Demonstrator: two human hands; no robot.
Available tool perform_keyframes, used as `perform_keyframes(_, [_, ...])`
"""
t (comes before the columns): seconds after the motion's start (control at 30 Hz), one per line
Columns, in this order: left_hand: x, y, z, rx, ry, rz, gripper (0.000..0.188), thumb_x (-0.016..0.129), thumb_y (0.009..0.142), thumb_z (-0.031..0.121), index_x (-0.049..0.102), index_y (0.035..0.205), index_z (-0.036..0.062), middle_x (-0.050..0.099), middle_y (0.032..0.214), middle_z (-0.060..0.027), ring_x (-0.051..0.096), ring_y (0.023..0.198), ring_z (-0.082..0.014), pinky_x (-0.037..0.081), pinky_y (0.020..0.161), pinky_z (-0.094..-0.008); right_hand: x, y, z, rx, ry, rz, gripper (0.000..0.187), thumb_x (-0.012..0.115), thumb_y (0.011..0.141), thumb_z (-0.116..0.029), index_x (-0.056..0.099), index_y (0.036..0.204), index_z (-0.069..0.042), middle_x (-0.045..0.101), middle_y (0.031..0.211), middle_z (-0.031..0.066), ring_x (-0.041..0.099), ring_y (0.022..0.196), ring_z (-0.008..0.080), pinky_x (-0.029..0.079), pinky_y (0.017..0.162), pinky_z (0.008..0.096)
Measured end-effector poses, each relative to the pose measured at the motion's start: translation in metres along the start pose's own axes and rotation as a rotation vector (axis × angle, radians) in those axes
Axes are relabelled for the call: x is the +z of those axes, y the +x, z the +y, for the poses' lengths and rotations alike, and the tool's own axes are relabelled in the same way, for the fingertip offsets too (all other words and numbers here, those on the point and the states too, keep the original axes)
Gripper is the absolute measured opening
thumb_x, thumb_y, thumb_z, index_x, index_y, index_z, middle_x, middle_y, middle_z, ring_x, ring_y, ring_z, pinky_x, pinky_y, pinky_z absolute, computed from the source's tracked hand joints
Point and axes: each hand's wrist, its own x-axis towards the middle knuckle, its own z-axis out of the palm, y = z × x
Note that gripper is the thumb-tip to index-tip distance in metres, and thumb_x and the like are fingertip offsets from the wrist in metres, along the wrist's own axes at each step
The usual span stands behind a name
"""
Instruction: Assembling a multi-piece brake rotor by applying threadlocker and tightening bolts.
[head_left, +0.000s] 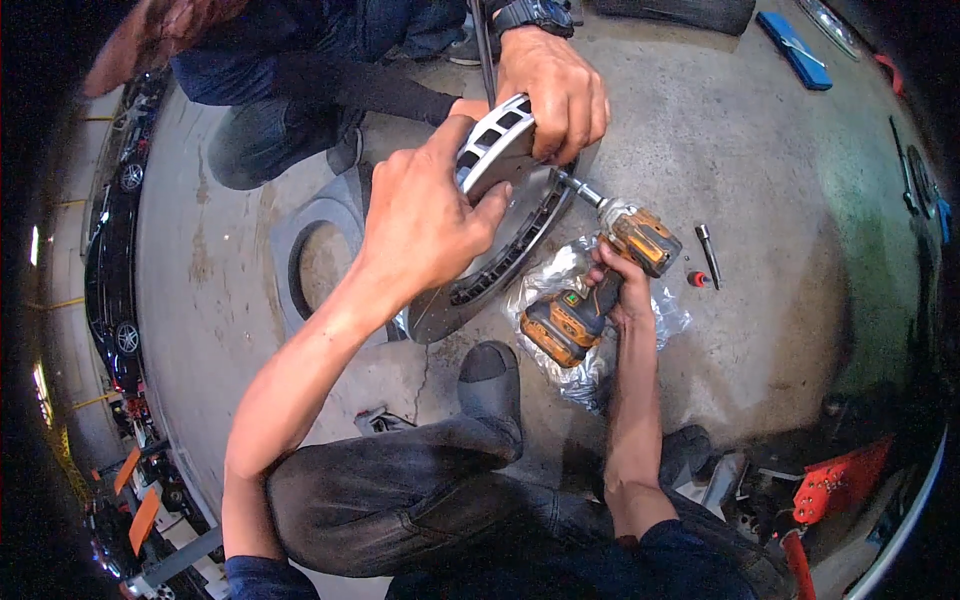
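Observation:
A vented metal brake disc (500, 255) stands tilted on the concrete floor. My left hand (425, 215) grips its upper rim from the left. Another person's hand (555, 90), wearing a wristwatch, holds the same rim from the far side. My right hand (615, 285) grips the handle of a yellow and black cordless impact driver (600, 285). The driver's socket extension (585, 190) points up and left into the disc's face. My knee and grey shoe (490, 385) are just below the disc.
A crumpled clear plastic bag (560, 290) lies under the driver. A black bit (708, 250) and a small red part (696, 279) lie to the right. A second person crouches at the top. A blue tool (795, 50) lies far right, red equipment (835, 480) lower right.

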Motion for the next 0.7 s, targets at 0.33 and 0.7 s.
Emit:
perform_keyframes(0.33, [0.000, -0.002, -0.003, -0.059, -0.023, -0.048, 0.049, 0.076, 0.074, 0.024, 0.060, 0.112, -0.0011, 0.066, 0.070, -0.0218, 0.067, 0.062, -0.0333, 0.051, 0.065, -0.0409, 0.001, -0.001, 0.002, -0.002, 0.045, -0.013, 0.025, 0.071, 0.086, -0.015, 0.060, 0.107, -0.006, 0.062, 0.088, 0.0047, 0.055, 0.063, 0.0127, 0.049, 0.059, 0.0300])
perform_keyframes(0.7, [0.000, -0.002, -0.005, -0.027, -0.004, -0.034, 0.047, 0.076, 0.074, 0.023, 0.060, 0.112, 0.0008, 0.065, 0.067, -0.0202, 0.065, 0.058, -0.0340, 0.050, 0.061, -0.0409, -0.003, 0.003, 0.003, -0.031, -0.023, 0.008, 0.029, 0.070, 0.086, -0.015, 0.060, 0.111, -0.004, 0.059, 0.086, 0.0040, 0.054, 0.063, 0.0125, 0.048, 0.058, 0.0289])
